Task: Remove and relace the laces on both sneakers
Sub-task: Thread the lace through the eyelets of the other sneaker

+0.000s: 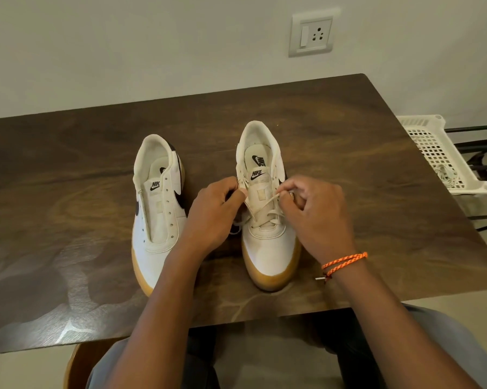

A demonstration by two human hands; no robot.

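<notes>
While both hands work the right sneaker (267, 220), its long axis runs away from the person, toe nearest, heel toward the wall. Right hand (318, 211) pinches the lace (267, 202) at the right eyelet row, upper part, lace slanting down-left across the tongue. Left hand (217, 211) grips the left eyelet flap, just across the tongue. Lower eyelets laced, upper ones bare. Left sneaker (158, 209) stands just beside, parallel, laceless. Both sit on the dark wooden table (377, 164). Likely next: pull toward the right hand.
</notes>
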